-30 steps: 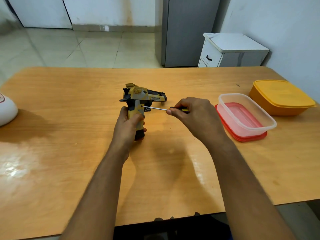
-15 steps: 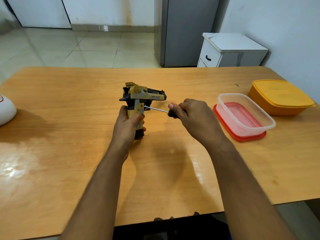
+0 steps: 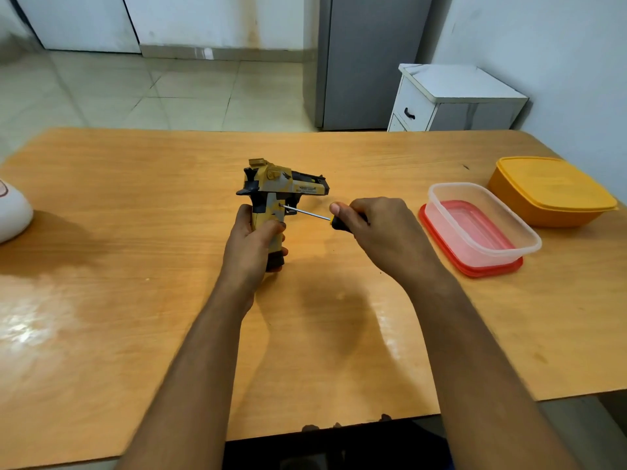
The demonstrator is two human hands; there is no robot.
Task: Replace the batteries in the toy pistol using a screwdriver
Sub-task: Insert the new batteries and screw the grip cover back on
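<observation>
Yellow toy pistol (image 3: 271, 212) stands mid-table, grip clenched in the left hand (image 3: 252, 242); the right hand (image 3: 380, 228) grasps the screwdriver (image 3: 307, 212), tip at the grip screw. Unscrewing seems underway; next needs steady turning.

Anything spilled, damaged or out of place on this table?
Nothing stands out. The left hand holds the toy pistol upright by its grip, and the right hand has the screwdriver tip on it. The clear container sits squarely on its red lid.

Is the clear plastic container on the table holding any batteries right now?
No. The clear container, sitting on its red lid, looks empty; only the lid's red shows through its bottom.
</observation>
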